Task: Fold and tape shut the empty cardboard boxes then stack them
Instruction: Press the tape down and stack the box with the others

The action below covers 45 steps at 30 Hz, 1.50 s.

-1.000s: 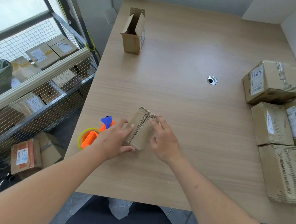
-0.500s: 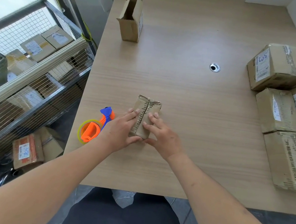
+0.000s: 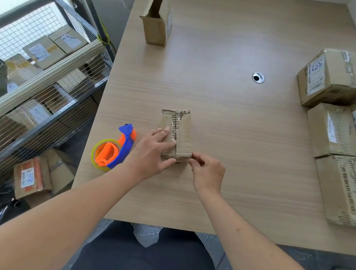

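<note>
A small brown cardboard box lies on the wooden table, its two top flaps folded shut and meeting along a centre seam. My left hand grips the box's near left side, fingers laid over the left flap and thumb under the near end. My right hand has its fingers curled and pinches at the box's near right corner. An orange and blue tape dispenser lies just left of my left hand. An open, empty cardboard box stands upright at the table's far left.
Several taped boxes with labels are packed together along the table's right side. A cable hole sits in the tabletop's middle. A wire cage shelf holding more boxes stands left of the table.
My right hand has slid from the top of the right flap down to the box's near right corner. The box now lies straighter on the table. My left hand stays on it.
</note>
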Each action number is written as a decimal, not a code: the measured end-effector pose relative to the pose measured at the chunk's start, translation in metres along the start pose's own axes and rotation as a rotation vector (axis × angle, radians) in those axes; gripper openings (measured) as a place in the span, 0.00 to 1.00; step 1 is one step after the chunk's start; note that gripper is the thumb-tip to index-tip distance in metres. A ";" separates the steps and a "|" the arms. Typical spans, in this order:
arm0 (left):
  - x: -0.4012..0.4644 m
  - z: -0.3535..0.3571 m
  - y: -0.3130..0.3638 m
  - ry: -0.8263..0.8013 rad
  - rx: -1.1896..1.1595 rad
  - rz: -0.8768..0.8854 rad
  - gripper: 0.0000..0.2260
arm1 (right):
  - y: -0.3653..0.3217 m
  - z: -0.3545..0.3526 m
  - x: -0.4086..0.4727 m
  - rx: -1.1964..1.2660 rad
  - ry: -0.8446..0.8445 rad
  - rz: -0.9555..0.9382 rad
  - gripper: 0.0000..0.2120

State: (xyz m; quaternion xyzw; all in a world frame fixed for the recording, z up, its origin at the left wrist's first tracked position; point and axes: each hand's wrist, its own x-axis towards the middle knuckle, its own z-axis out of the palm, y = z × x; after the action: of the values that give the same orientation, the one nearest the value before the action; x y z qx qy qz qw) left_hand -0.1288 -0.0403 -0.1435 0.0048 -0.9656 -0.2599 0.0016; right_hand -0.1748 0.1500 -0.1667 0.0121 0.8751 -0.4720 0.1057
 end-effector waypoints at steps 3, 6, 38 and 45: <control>-0.001 -0.002 -0.007 0.001 0.028 0.068 0.23 | -0.006 0.000 -0.004 -0.141 -0.010 0.004 0.19; 0.001 0.001 -0.006 0.008 0.061 0.100 0.23 | -0.011 0.004 -0.011 -0.340 -0.014 -0.073 0.22; 0.004 -0.020 -0.023 -0.016 0.055 0.184 0.26 | -0.044 0.006 0.002 -0.570 -0.269 -0.270 0.47; 0.005 -0.026 -0.026 -0.074 0.065 0.183 0.26 | -0.057 0.024 -0.002 -0.711 -0.255 -0.210 0.54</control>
State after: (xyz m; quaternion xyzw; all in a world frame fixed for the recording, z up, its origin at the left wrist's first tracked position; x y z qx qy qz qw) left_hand -0.1331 -0.0756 -0.1344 -0.0928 -0.9694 -0.2271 -0.0104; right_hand -0.1758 0.0988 -0.1325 -0.1738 0.9604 -0.1454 0.1622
